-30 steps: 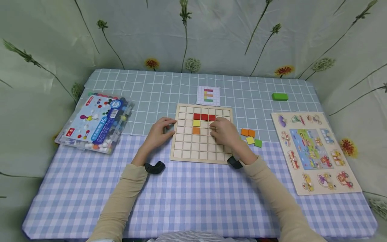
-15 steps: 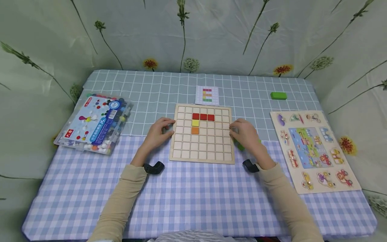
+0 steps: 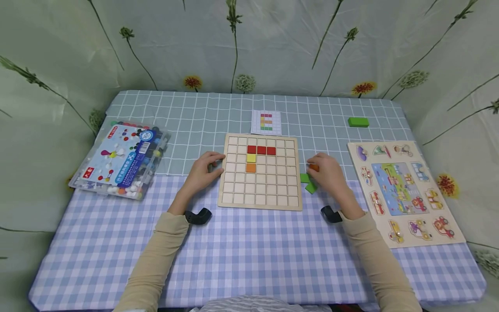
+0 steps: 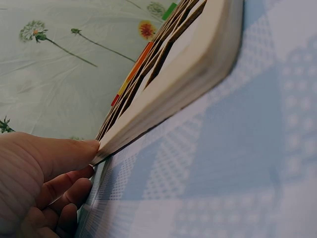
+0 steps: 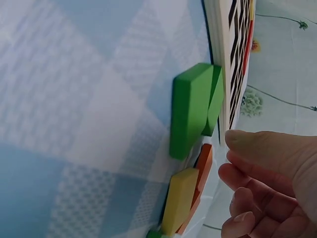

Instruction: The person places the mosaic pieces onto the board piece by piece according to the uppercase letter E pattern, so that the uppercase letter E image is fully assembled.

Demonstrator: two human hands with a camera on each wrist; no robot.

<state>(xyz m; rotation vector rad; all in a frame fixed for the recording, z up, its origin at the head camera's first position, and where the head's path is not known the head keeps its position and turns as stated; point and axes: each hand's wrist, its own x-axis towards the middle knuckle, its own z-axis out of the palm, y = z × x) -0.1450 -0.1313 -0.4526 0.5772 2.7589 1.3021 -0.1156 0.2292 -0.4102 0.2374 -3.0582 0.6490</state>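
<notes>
A wooden grid board (image 3: pixel 259 200) lies mid-table, bearing three red tiles (image 3: pixel 261 150) in a row, a yellow tile (image 3: pixel 251 158) and an orange tile (image 3: pixel 251 168). My left hand (image 3: pixel 202 173) touches the board's left edge with thumb and fingertips; the thumb (image 4: pixel 74 156) meets the rim in the left wrist view. Right of the board, my right hand (image 3: pixel 328 175) hovers at an orange tile (image 3: pixel 313 167), thumb and fingers apart with nothing between them in the right wrist view. Green tiles (image 3: pixel 311 187) lie beside the board, and a yellow tile (image 5: pixel 179 201) sits by orange ones.
A pattern card (image 3: pixel 266 122) showing a coloured E lies behind the board. At left stands a clear box (image 3: pixel 121 158) of coloured balls. On the right are a wooden knob puzzle (image 3: pixel 405 195) and a green block (image 3: pixel 358 122).
My right hand has moved right, from over the board, past its right edge, to the loose tiles. The left hand stays at the left edge. Tiles on the board look the same.
</notes>
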